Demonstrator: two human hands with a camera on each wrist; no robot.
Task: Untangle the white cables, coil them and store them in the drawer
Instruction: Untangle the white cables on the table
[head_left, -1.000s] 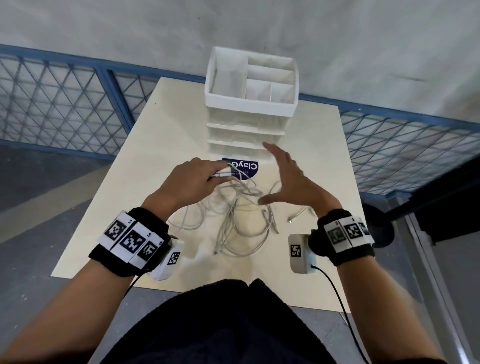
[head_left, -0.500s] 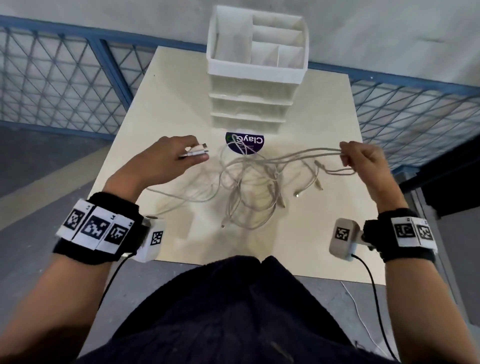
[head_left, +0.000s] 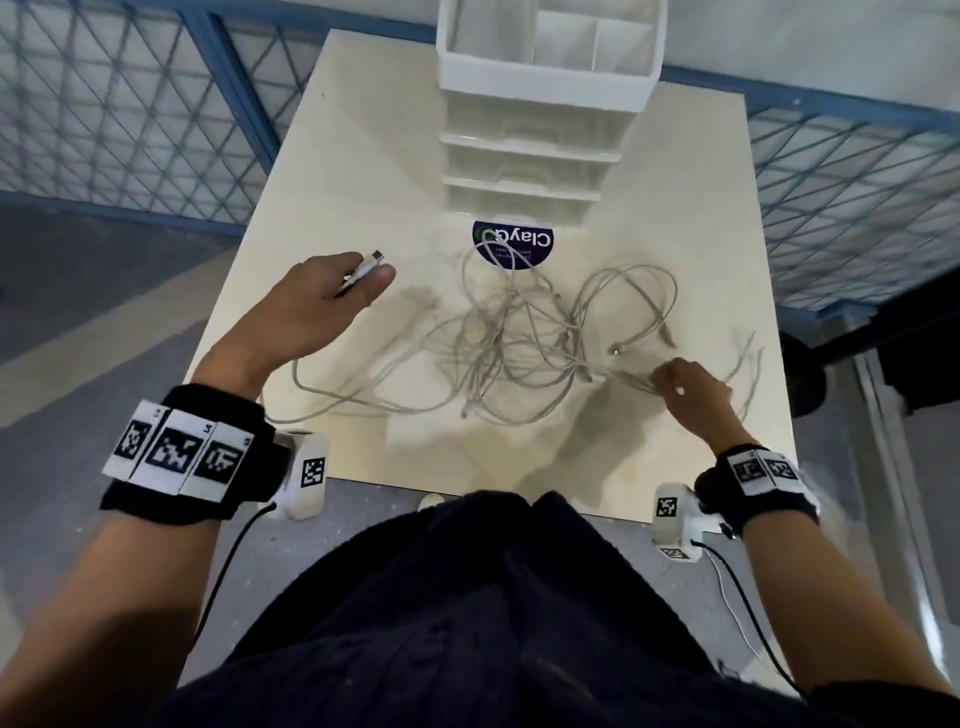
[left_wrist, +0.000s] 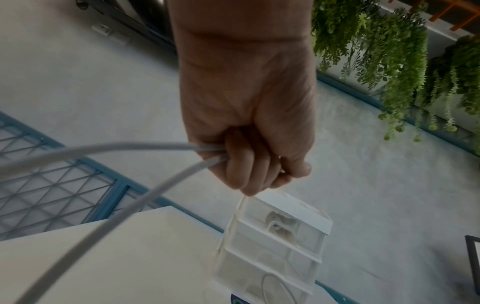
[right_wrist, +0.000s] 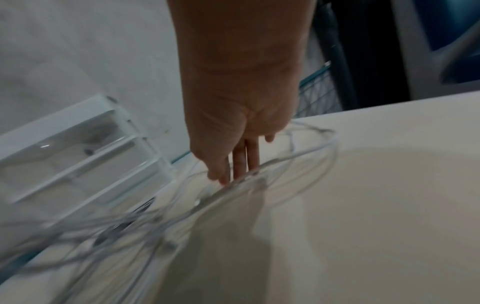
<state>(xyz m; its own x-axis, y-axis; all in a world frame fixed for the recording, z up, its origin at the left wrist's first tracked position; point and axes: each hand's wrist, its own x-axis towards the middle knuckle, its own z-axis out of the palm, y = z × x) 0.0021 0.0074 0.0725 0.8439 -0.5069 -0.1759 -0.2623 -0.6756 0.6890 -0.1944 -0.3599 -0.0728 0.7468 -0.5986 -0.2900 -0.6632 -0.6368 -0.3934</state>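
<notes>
- Clearly, the left hand (head_left: 322, 296) was raised over the beige square table (head_left: 363, 156), fingers clenched round a white cable end with metal plug (head_left: 366, 265), which pointed away toward the white plastic drawer unit (head_left: 524, 150).
- The right hand (head_left: 691, 387) pinched strands of the tangled white cables (head_left: 519, 343), which sprawled on the table between both hands.

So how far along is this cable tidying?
Barely begun. Done: nothing is coiled, and the drawer unit has its drawers shut. In hand: the left hand holds a plug end in a firm grip, while the right hand pinches strands at the edge of the white cables, which lie knotted on the table. Left: separating, coiling, storing.
</notes>
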